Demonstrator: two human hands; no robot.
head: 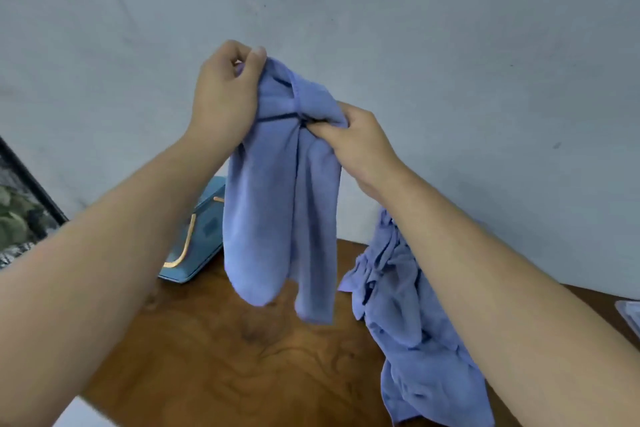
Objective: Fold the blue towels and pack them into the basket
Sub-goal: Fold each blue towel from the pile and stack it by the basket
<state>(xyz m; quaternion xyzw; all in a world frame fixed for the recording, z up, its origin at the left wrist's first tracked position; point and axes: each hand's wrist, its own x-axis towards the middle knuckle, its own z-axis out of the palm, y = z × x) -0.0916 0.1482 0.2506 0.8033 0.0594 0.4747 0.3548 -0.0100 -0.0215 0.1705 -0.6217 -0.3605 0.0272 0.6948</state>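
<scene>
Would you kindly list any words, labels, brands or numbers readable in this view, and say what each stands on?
None can be read.
Basket: a small darker patch on its side, too blurred to tell whether it is a label.
Held towel, towel pile: no visible print or tag.

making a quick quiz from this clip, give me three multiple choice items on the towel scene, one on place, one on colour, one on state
1. Where is the pile of towels?
A. on the wooden table
B. inside the basket
C. on the floor

2. What colour is the basket?
A. red
B. blue
C. white

3. How is the held towel?
A. folded flat
B. hanging bunched
C. lying on the table

Answers: 1 A, the pile rests on the tabletop. 2 B, it is blue with a tan handle. 3 B, the left hand and right hand grip its top and it hangs unfolded.
</scene>
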